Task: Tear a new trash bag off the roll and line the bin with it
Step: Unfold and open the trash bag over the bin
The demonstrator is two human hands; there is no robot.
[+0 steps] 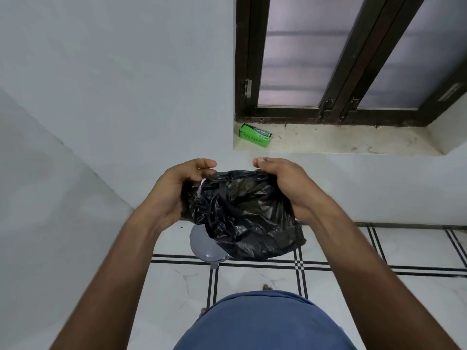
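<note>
A crumpled black trash bag point(249, 215) hangs in front of me at chest height, held between both hands. My left hand point(174, 190) grips its left edge, where a thin pale string shows by the fingers. My right hand point(285, 185) grips the bag's right top edge. Below the bag a grey bin point(204, 245) stands on the floor by the wall, mostly hidden by the bag. A green box point(255, 135) lies on the window sill, up and behind the hands.
A white wall runs ahead and to the left. A dark-framed window with frosted panes point(328, 59) sits above a stone sill point(353, 141). The floor is white tile with black stripe lines point(353, 267). My feet and blue clothing show at the bottom.
</note>
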